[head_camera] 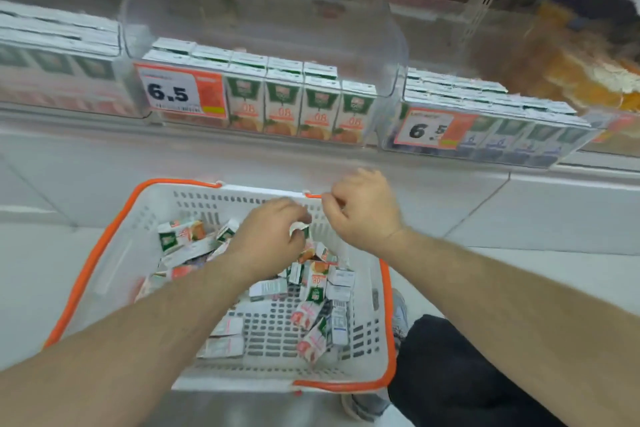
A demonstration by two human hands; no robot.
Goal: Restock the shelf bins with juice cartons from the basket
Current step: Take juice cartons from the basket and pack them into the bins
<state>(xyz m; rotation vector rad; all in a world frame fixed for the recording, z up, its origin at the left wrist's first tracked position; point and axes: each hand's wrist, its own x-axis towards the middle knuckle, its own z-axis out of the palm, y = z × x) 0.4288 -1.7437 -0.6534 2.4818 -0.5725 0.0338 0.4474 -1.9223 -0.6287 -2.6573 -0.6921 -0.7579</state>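
A white basket with an orange rim (90,263) stands on the floor below the shelf and holds several small juice cartons (313,315) lying loose. My left hand (273,239) is down inside the basket near its far wall, fingers curled round a small carton whose white corner (300,228) shows. My right hand (363,211) hovers over the basket's far right rim with its fingers curled; nothing shows in it. On the shelf, a clear bin (393,45) holds rows of upright orange juice cartons (301,107), with free room above them.
A clear bin of blue cartons (502,135) sits to the right, another bin of cartons (59,59) to the left. Orange price tags reading 6.5 (180,94) hang on the bin fronts. My black-trousered leg (450,374) and shoe (400,315) are beside the basket's right side.
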